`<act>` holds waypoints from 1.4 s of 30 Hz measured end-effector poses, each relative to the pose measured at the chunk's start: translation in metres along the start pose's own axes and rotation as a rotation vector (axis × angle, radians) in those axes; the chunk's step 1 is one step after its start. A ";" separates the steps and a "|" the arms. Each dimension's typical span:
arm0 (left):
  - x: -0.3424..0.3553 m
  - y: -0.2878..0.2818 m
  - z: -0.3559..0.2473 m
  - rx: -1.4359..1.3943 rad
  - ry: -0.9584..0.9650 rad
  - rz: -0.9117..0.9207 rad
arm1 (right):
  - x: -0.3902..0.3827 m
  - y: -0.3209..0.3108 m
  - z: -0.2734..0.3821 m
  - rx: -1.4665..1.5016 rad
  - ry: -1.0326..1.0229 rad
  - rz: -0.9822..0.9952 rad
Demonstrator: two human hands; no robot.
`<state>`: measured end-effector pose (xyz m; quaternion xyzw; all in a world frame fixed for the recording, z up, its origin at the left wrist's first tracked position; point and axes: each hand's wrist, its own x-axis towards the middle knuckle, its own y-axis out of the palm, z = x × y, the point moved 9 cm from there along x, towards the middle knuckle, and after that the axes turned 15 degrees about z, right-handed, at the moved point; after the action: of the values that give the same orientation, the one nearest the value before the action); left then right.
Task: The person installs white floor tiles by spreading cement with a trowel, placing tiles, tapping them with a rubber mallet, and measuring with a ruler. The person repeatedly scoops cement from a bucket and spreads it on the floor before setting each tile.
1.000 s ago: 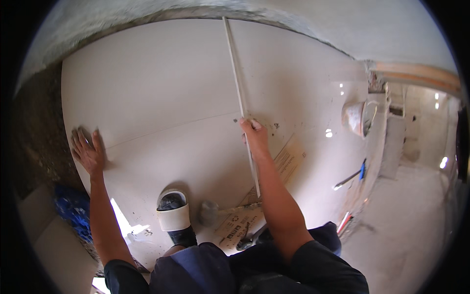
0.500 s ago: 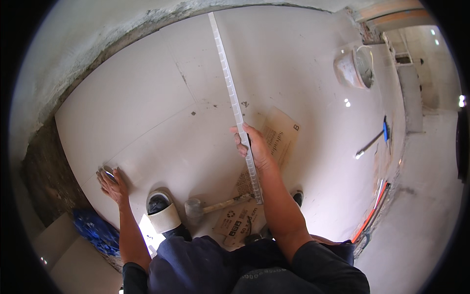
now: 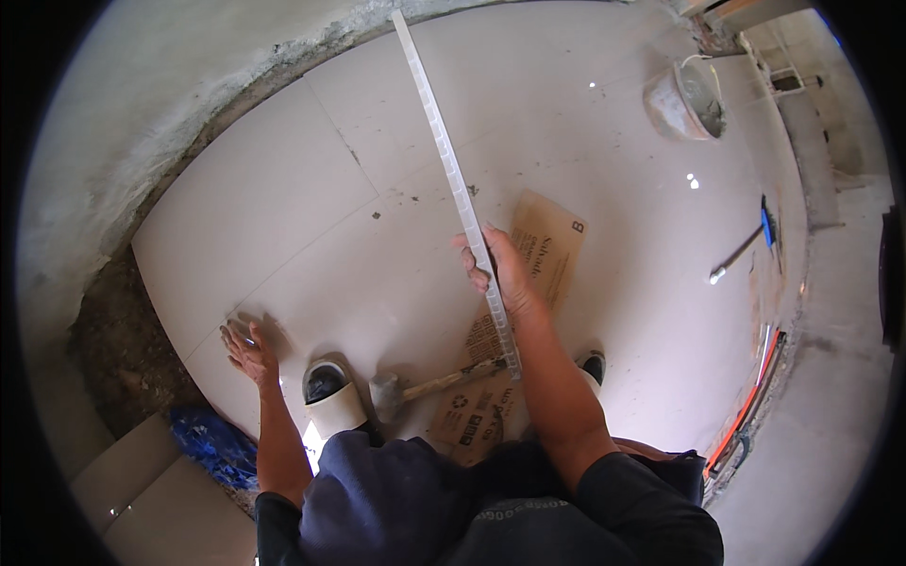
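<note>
While right hand (image 3: 512,275) grips pale strip (image 3: 442,141), lower end over cardboard (image 3: 552,236), left hand (image 3: 253,357) is spread, seemingly empty, well left of cardboard; low swing could knock mallet (image 3: 385,394) overlapping it.

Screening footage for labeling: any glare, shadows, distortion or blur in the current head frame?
Head view: fisheye bows the tiled floor edge, with a dark surround; small glare spots below the bucket, a blown-out patch by the left sandal; soft shadow beside the left hand; no strong motion blur on the white bar in the right hand.
</note>
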<state>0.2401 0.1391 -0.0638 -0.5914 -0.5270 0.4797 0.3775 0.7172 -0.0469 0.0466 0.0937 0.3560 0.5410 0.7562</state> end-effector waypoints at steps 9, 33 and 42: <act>-0.002 -0.011 -0.008 -0.058 -0.022 0.027 | -0.001 0.032 0.015 -0.159 0.006 -0.005; -0.027 -0.033 0.041 0.019 -0.080 0.020 | 0.007 -0.088 0.061 -0.447 -0.155 -0.461; -0.116 -0.075 0.115 0.221 -0.345 0.074 | 0.012 -0.125 0.097 -0.857 -0.326 -0.682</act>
<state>0.1109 0.0300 -0.0019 -0.4747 -0.5059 0.6421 0.3263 0.8755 -0.0620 0.0461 -0.2594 -0.0065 0.3410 0.9035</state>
